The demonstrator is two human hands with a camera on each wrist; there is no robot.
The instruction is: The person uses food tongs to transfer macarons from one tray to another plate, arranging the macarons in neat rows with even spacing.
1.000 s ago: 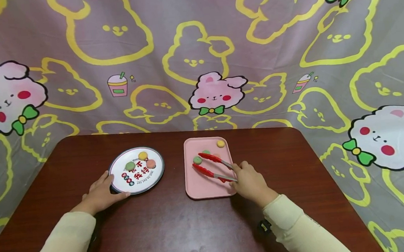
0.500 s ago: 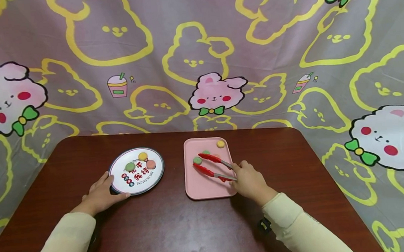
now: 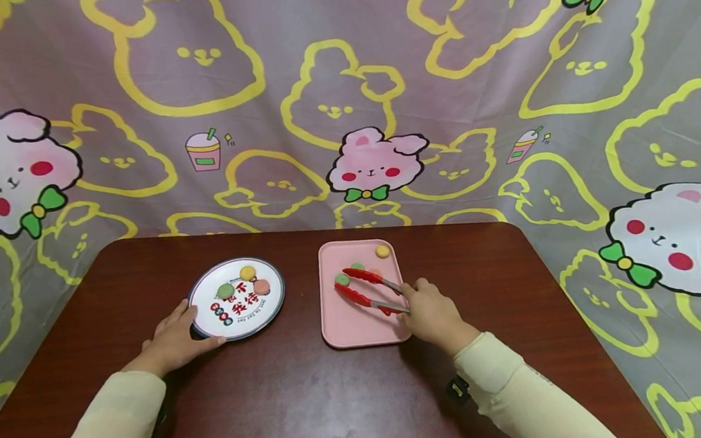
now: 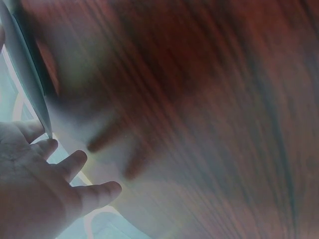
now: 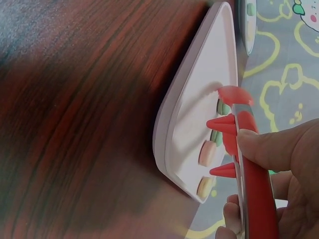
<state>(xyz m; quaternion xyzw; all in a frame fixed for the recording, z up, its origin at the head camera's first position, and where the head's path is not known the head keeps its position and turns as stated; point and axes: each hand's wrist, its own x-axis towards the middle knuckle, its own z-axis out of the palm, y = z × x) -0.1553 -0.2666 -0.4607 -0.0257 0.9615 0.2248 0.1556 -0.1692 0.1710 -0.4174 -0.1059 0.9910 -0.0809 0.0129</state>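
Note:
My left hand (image 3: 170, 342) rests at the near left rim of a round white plate (image 3: 269, 311) with red lettering, fingers spread. In the left wrist view its fingertips meet the plate's edge. Green (image 3: 226, 290), yellow (image 3: 247, 273) and pink (image 3: 261, 286) macarons lie on the plate. My right hand (image 3: 435, 316) grips red-tipped metal tongs (image 3: 352, 295) over a pink tray (image 3: 360, 331). The tongs' arms stand apart, their tips by a green macaron (image 3: 342, 279). A second green macaron (image 3: 357, 266) and a pink macaron (image 5: 207, 153) sit partly behind the tongs.
A yellow macaron (image 3: 382, 251) lies in the tray's far right corner. Both plate and tray stand on a dark brown table (image 3: 316, 403). A patterned cloth (image 3: 286, 57) hangs behind the table and along its sides.

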